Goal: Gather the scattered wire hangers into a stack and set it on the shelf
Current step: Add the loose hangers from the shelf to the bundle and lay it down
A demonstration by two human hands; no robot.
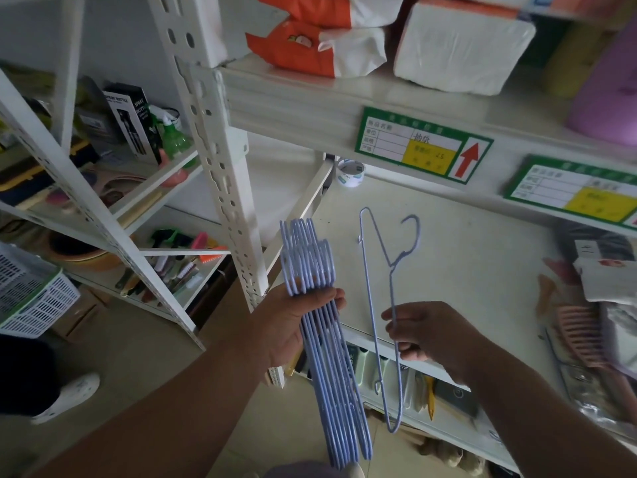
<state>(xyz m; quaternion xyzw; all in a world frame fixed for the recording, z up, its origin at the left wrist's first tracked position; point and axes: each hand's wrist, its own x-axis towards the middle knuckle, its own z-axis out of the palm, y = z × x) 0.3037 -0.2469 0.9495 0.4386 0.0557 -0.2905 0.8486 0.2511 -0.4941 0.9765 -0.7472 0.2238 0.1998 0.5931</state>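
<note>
Left hand (293,322) gripping hanger stack (331,357), right hand (427,336) one hanger (389,270)

A roll of tape (351,173) stands at the back left corner of the middle shelf board. On the board above lie orange-and-white packs (320,46) and a white pack of tissue (462,46); its front edge carries green price labels (422,145). A pink comb (579,343) lies near the right edge. On the left rack stand a green spray bottle (174,136) and a black box (132,119). A white basket (31,294) sits at the lower left.
</note>
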